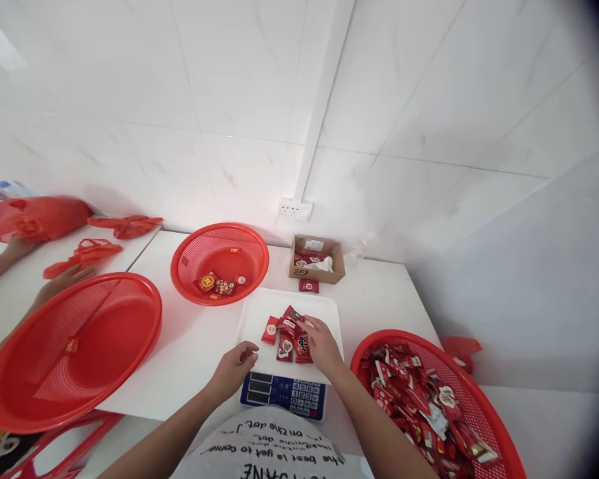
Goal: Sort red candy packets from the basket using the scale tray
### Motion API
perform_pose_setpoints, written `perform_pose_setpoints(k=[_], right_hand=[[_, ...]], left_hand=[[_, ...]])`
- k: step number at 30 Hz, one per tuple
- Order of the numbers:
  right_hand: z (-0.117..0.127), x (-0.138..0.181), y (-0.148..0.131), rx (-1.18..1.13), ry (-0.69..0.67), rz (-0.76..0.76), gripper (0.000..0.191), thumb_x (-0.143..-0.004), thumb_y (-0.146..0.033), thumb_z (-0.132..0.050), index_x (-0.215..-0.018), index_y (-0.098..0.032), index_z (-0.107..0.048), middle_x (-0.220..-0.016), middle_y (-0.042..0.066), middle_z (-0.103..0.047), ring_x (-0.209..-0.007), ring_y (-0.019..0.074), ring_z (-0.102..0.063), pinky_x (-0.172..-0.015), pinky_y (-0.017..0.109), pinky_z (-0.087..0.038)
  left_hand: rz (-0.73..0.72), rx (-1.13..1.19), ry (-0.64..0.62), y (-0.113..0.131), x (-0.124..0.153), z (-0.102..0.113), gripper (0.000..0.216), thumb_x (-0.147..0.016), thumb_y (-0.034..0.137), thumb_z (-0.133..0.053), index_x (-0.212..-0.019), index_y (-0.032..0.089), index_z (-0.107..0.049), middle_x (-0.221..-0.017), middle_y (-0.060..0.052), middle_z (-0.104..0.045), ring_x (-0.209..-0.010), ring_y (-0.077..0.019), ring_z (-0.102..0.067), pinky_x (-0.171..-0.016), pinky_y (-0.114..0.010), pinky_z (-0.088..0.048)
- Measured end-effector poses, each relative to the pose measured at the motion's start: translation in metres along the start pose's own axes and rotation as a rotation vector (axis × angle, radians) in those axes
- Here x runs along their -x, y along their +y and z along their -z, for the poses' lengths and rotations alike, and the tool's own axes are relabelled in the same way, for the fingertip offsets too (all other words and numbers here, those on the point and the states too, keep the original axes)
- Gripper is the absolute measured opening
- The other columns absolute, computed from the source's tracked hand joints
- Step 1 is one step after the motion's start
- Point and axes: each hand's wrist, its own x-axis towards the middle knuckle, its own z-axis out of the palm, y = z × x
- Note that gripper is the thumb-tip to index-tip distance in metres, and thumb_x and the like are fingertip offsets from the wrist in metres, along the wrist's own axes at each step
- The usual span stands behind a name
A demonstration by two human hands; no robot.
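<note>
Nearest to the camera is the printed shirt (279,442) of the person, and just beyond it stands a scale (282,397), its keys on the near side, probably so that they can be read from this place. On its white pan (264,303) lie several small red packets (285,347), gathered around the middle, perhaps so that none slips over the edge. The right hand (323,346) comes over them from the right, its fingers bent down onto the packets; whether it pinches one I cannot tell, because the hand hides this. The left hand (232,369) is at the near left corner of the pan, fingers loosely curled, with a narrow gap at the thumb and nothing seen inside; it seems held aside in order not to cover the packets. At the near right, a red basket (466,389) full of wrapped packets is beside the right forearm, which likely makes reaching easy. Farther to the left, a second basket (180,259) contains only a few packets. A small carton (324,274) stands near the wall, maybe to be out of the arms' way. At the left, a third basket (152,309) is tilted; what supports it, I cannot tell.
</note>
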Motion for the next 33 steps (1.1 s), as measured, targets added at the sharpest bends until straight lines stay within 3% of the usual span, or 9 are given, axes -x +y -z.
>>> perform_pose_setpoints(k=[6,10,15,20,25,29,33], right_hand=[[0.006,0.009,-0.005,-0.028,0.067,0.009,0.041,-0.079,-0.015,-0.039,-0.113,-0.025,-0.061,-0.118,0.006,-0.058,-0.112,0.0204,-0.05,-0.098,0.044,-0.04],[0.014,0.026,-0.007,-0.015,0.182,-0.062,0.033,-0.083,-0.026,-0.042,-0.109,-0.023,-0.062,-0.115,0.008,-0.06,-0.109,0.0208,-0.052,-0.097,0.044,-0.04],[0.028,0.066,0.005,0.038,0.32,-0.176,0.035,-0.084,-0.034,-0.041,-0.106,-0.018,-0.062,-0.111,0.011,-0.06,-0.107,0.0211,-0.052,-0.097,0.043,-0.039],[0.027,0.109,0.03,0.104,0.434,-0.298,0.04,-0.081,-0.042,-0.043,-0.106,-0.016,-0.061,-0.112,0.013,-0.059,-0.107,0.0258,-0.052,-0.095,0.046,-0.039],[0.009,0.147,0.053,0.152,0.453,-0.413,0.052,-0.074,-0.053,-0.046,-0.107,-0.016,-0.06,-0.116,0.015,-0.057,-0.112,0.0323,-0.048,-0.095,0.051,-0.037],[-0.001,0.166,0.055,0.162,0.43,-0.495,0.06,-0.073,-0.058,-0.043,-0.112,-0.014,-0.057,-0.121,0.017,-0.054,-0.115,0.0333,-0.046,-0.096,0.05,-0.037],[-0.003,0.17,0.048,0.177,0.394,-0.552,0.066,-0.075,-0.059,-0.037,-0.118,-0.011,-0.052,-0.123,0.018,-0.052,-0.116,0.0318,-0.046,-0.097,0.047,-0.036]], left_hand=[[-0.089,-0.167,0.022,0.003,-0.003,0.002,0.025,-0.079,0.035,-0.045,-0.093,0.023,-0.061,-0.089,-0.003,-0.064,-0.083,-0.0175,-0.059,-0.077,-0.03,-0.046],[-0.385,-0.387,-0.002,0.008,-0.012,-0.004,0.029,-0.082,0.032,-0.045,-0.107,0.024,-0.059,-0.11,-0.006,-0.06,-0.107,-0.0212,-0.051,-0.094,-0.038,-0.041],[-0.642,-0.634,-0.097,0.019,-0.037,-0.023,0.055,-0.08,0.042,-0.052,-0.13,0.023,-0.042,-0.139,-0.01,-0.038,-0.133,-0.0279,-0.023,-0.107,-0.048,-0.026],[-0.706,-0.808,-0.245,0.03,-0.066,-0.044,0.068,-0.078,0.055,-0.049,-0.138,0.028,-0.029,-0.149,-0.008,-0.018,-0.137,-0.0298,-0.005,-0.108,-0.056,-0.009],[-0.61,-0.871,-0.316,0.029,-0.082,-0.051,0.069,-0.077,0.058,-0.048,-0.137,0.026,-0.033,-0.149,-0.009,-0.019,-0.136,-0.0319,-0.008,-0.106,-0.058,-0.008],[-0.611,-0.868,-0.225,0.023,-0.085,-0.036,0.066,-0.082,0.058,-0.039,-0.139,0.026,-0.028,-0.149,-0.01,-0.016,-0.137,-0.0301,-0.009,-0.107,-0.055,-0.011],[-0.58,-0.929,0.011,0.02,-0.095,0.021,0.054,-0.088,0.046,-0.034,-0.138,0.024,-0.032,-0.148,-0.01,-0.023,-0.136,-0.0295,-0.013,-0.106,-0.054,-0.015]])
